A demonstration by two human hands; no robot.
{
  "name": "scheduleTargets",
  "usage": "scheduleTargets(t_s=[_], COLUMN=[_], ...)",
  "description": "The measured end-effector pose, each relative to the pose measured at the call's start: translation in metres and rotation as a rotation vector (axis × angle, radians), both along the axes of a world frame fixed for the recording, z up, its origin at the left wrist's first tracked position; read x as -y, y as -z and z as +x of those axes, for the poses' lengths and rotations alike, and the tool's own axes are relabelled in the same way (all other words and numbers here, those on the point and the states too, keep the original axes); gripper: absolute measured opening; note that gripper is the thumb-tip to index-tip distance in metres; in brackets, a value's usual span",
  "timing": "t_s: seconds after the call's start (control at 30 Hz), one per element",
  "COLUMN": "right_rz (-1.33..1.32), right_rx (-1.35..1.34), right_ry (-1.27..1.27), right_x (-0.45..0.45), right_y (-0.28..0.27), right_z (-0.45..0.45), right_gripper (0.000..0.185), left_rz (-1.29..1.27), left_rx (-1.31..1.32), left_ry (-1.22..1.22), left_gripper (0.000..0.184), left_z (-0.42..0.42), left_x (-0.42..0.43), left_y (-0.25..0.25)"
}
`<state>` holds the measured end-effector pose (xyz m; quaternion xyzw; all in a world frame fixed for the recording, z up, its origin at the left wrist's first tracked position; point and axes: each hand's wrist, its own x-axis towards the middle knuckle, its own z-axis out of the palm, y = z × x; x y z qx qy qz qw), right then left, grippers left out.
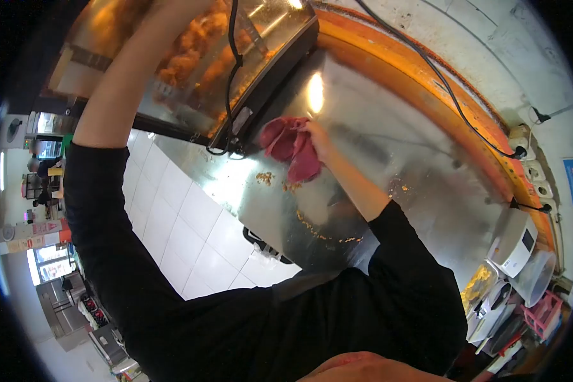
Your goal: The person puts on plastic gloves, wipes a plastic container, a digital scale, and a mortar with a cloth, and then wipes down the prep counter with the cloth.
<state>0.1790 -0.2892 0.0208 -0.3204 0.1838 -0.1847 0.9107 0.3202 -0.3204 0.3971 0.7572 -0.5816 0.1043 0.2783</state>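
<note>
A dark pink cloth [291,145] is bunched in my right hand [319,141], whose fingers are wrapped round its edge. The cloth is at the steel counter top [388,140], close to the corner of a glass display case [191,108]. Brown crumbs [264,178] lie beside the cloth, and more are strewn in a curved line nearer my body. My left forearm [124,83] reaches up across the display case, and the hand itself is cut off by the top edge of the view. Behind the glass are orange-brown fried pieces [194,48].
A black cable [230,76] hangs down the case front. Another cable [439,76] crosses the orange ledge [414,76] to wall sockets [535,170]. At right stand a white device [514,242] and a container of yellow food [479,284]. White floor tiles [191,216] show below the counter edge.
</note>
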Motion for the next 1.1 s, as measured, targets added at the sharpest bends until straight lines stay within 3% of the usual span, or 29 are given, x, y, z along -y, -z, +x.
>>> scheduleTargets(t_s=[0.1, 0.13, 0.2, 0.23, 0.33, 0.4, 0.53, 0.63, 0.7, 0.77, 0.83, 0.9, 0.93, 0.97, 1.03, 1.07, 1.1], right_rz=[0.174, 0.123, -0.247, -0.171, -0.354, -1.913, -1.984, -1.94, -2.152, -2.142, -2.146, -1.935, -1.942, -1.519, -1.547, -2.004, -1.844], right_rx=[-0.006, 0.048, 0.035, -0.056, -0.153, -0.977, -1.11, -1.001, -1.002, -0.907, -0.811, -0.495, -0.488, -0.271, -0.099, -0.129, -0.052], right_ry=[0.228, 0.148, 0.341, 0.378, 0.461, 0.532, 0.259, 0.177, -0.233, -0.227, -0.202, -0.061, -0.05, -0.249, -0.249, -0.058, -0.055], right_x=[0.045, 0.082, 0.127, 0.155, 0.218, 0.237, 0.229, 0.231, 0.233, 0.241, 0.248, 0.244, 0.242, 0.241, 0.229, 0.209, 0.19], right_y=[-0.042, 0.003, -0.002, 0.005, 0.024, 0.065, 0.046, 0.019, 0.008, 0.015, 0.026, 0.031, 0.043, 0.063, 0.059, 0.05, 0.049], right_z=[-0.019, -0.019, -0.021, -0.016, 0.006, 0.035, 0.08, 0.101, 0.108, 0.111, 0.105, 0.093, 0.091, 0.088, 0.076, 0.067, 0.058], right_gripper=[0.03, 0.028, 0.025, 0.033, 0.032, 0.042, 0.059, 0.055, 0.05, 0.047, 0.045, 0.044, 0.044, 0.044, 0.042, 0.041, 0.04], left_rz=[-0.057, -0.061, 0.007, 0.008, 0.09, 0.132, 0.194, 0.108, 0.067, 0.036, 0.14, 0.169, 0.208, 0.204, -0.002, -0.011, 0.027], left_rx=[0.043, 0.047, 0.032, 0.038, -0.007, -0.022, -0.243, 0.147, 0.079, 0.008, -0.039, -0.05, -0.075, -0.069, -0.021, -0.024, -0.034], left_ry=[0.089, 0.094, -0.017, -0.011, -0.069, -0.156, -0.042, -0.004, 0.071, 0.146, -0.076, -0.068, -0.061, -0.061, 0.11, 0.118, 0.042], left_gripper=[0.029, 0.029, 0.028, 0.028, 0.024, 0.021, 0.02, 0.02, 0.021, 0.022, 0.023, 0.023, 0.023, 0.023, 0.022, 0.022, 0.023], left_z=[0.004, 0.006, 0.009, 0.006, -0.013, -0.017, 0.019, 0.003, 0.005, 0.001, -0.006, -0.007, -0.006, -0.001, 0.009, 0.003, -0.006], left_x=[0.003, 0.006, 0.011, 0.011, 0.006, 0.006, 0.002, -0.009, -0.012, -0.015, -0.015, -0.018, -0.021, -0.022, -0.019, -0.019, -0.021], left_y=[0.009, 0.011, 0.013, 0.013, 0.01, 0.011, 0.032, 0.048, 0.056, 0.058, 0.051, 0.04, 0.036, 0.037, 0.042, 0.039, 0.033])
